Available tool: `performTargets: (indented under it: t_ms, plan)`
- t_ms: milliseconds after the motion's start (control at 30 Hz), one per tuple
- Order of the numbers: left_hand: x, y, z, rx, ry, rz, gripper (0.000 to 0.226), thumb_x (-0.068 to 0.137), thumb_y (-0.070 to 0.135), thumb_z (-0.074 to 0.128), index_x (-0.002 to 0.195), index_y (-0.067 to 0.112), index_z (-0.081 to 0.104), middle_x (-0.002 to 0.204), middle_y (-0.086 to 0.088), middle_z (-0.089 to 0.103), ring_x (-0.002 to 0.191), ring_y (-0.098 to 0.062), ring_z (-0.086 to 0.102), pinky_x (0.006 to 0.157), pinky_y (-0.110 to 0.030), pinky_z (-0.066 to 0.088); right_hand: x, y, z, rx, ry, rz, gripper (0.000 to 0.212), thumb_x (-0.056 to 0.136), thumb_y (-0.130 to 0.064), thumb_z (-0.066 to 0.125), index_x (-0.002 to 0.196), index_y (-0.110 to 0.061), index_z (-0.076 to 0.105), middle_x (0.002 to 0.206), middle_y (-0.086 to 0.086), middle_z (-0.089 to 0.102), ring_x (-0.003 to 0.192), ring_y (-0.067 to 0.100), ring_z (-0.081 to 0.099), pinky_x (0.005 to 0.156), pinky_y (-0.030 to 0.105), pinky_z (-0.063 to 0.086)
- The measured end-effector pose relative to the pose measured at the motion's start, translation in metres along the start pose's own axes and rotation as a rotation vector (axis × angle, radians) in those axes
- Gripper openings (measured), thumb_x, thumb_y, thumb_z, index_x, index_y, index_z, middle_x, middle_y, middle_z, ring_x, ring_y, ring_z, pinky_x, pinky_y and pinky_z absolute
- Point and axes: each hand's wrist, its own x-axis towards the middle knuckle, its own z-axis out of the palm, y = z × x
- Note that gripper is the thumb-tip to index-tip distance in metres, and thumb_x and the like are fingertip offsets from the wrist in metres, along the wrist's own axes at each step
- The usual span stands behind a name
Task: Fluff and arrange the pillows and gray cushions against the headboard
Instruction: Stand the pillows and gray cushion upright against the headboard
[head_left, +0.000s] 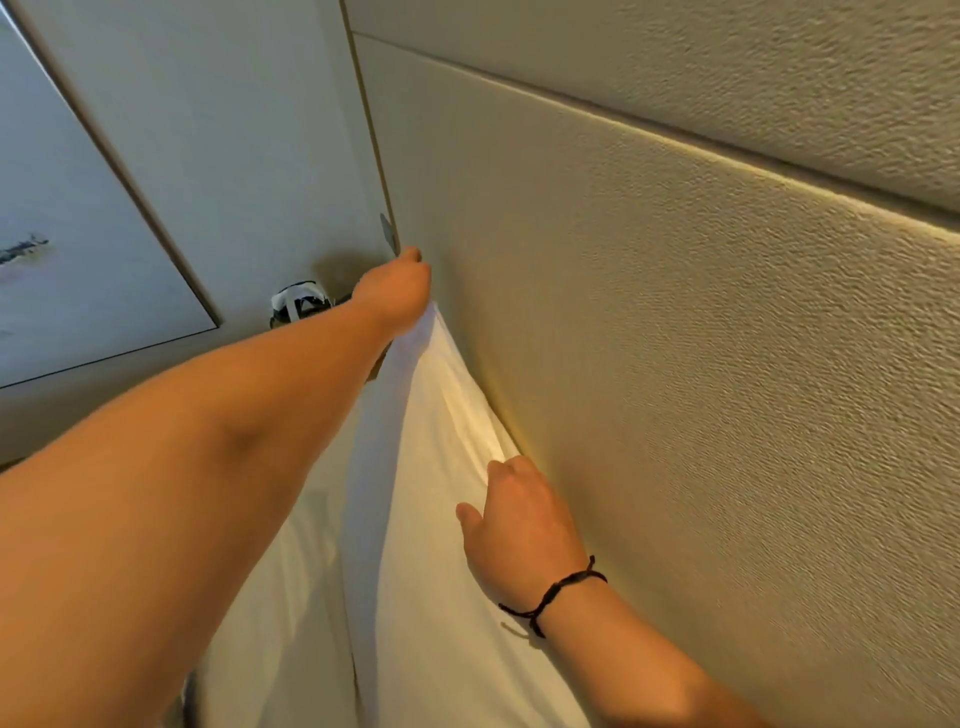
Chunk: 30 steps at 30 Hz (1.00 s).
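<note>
white pillow (441, 519) upright against headboard (675, 364) — left hand (397, 288) pinches far top corner, right hand (519, 525) rests flat, fingers relaxed, nearer.

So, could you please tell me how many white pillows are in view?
2: one pillow stands against the headboard, held by both hands; another lies left of it. Others may be hidden.

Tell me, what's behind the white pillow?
The beige headboard stands right behind the white pillow. The part of it down behind the pillow is covered, so anything there is hidden.
</note>
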Motion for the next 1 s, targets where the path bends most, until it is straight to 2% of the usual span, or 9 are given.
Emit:
performTargets:
  t_ms: [67,133,267,433,600,733,800,900,1000]
  plan:
    - [0.008,0.006,-0.004,-0.209,0.049,-0.069,0.046,0.099,0.023,0.049,0.144,0.015,0.039,0.160,-0.011,0.019,0.122,-0.037,0.053,0.091,-0.042,0.047,0.000,0.000,-0.001,0.017,-0.009,0.024,0.030,0.096,-0.042,0.049,0.110,-0.015,0.052,0.113,0.001,0.049,0.099,0.020,0.054,0.080,0.029,0.047]
    - [0.009,0.010,-0.003,-0.218,0.002,-0.130,0.061,0.096,0.029,0.058,0.148,0.016,0.029,0.163,-0.013,0.005,0.130,-0.039,0.047,0.096,-0.046,0.046,0.000,0.000,-0.002,0.024,-0.017,0.041,0.032,0.096,-0.043,0.048,0.110,-0.015,0.052,0.113,0.001,0.049,0.099,0.020,0.055,0.081,0.030,0.048]
    - [-0.006,0.001,0.018,-0.270,-0.128,-0.271,0.053,0.098,0.031,0.051,0.141,0.003,0.037,0.144,-0.020,0.042,0.128,-0.037,0.046,0.100,-0.042,0.040,-0.001,-0.001,-0.002,0.010,-0.008,0.028,0.035,0.096,-0.046,0.048,0.110,-0.015,0.052,0.112,0.001,0.051,0.100,0.020,0.054,0.081,0.030,0.047]
    - [-0.015,-0.016,0.029,-0.537,-0.180,-0.341,0.043,0.099,0.037,0.046,0.129,0.011,0.061,0.128,-0.013,0.062,0.116,-0.032,0.057,0.099,-0.042,0.047,-0.008,-0.003,0.002,-0.031,-0.014,-0.006,0.034,0.095,-0.047,0.048,0.110,-0.017,0.050,0.110,0.000,0.051,0.097,0.019,0.053,0.077,0.027,0.044]
    - [-0.013,-0.012,0.033,-0.640,-0.059,-0.405,0.032,0.095,0.034,0.058,0.119,0.014,0.066,0.116,-0.007,0.065,0.111,-0.028,0.059,0.092,-0.037,0.047,-0.005,-0.003,0.002,-0.038,-0.014,0.001,0.035,0.095,-0.047,0.048,0.112,-0.017,0.050,0.111,0.000,0.050,0.100,0.019,0.053,0.080,0.029,0.046]
    - [-0.007,-0.012,0.036,-0.698,0.057,-0.481,0.026,0.088,0.037,0.067,0.072,0.018,0.058,0.072,0.000,0.058,0.084,-0.028,0.062,0.073,-0.032,0.048,-0.005,-0.003,0.003,-0.029,-0.005,-0.007,0.034,0.095,-0.047,0.048,0.111,-0.018,0.050,0.111,0.000,0.050,0.100,0.019,0.053,0.079,0.028,0.044]
    - [-0.002,-0.012,0.034,-0.740,0.041,-0.489,0.020,0.087,0.035,0.067,0.083,0.016,0.061,0.081,-0.003,0.060,0.084,-0.026,0.060,0.071,-0.032,0.047,-0.005,-0.003,0.003,-0.020,-0.003,-0.009,0.037,0.094,-0.051,0.048,0.110,-0.018,0.050,0.111,0.000,0.050,0.100,0.019,0.053,0.079,0.027,0.043]
    - [0.006,-0.009,0.033,-0.891,0.016,-0.492,0.026,0.090,0.026,0.065,0.115,0.017,0.060,0.109,-0.005,0.060,0.101,-0.024,0.056,0.080,-0.033,0.045,-0.005,-0.003,0.002,-0.014,-0.023,0.001,0.047,0.090,-0.060,0.048,0.112,-0.018,0.050,0.114,0.000,0.050,0.103,0.019,0.052,0.083,0.029,0.043]
    - [0.007,-0.003,0.036,-0.927,-0.102,-0.403,0.030,0.094,0.023,0.060,0.123,0.017,0.059,0.118,-0.007,0.058,0.109,-0.026,0.056,0.088,-0.036,0.048,-0.004,-0.004,0.000,-0.006,-0.041,0.009,0.056,0.087,-0.065,0.048,0.116,-0.018,0.049,0.117,0.000,0.050,0.106,0.020,0.052,0.087,0.030,0.044]
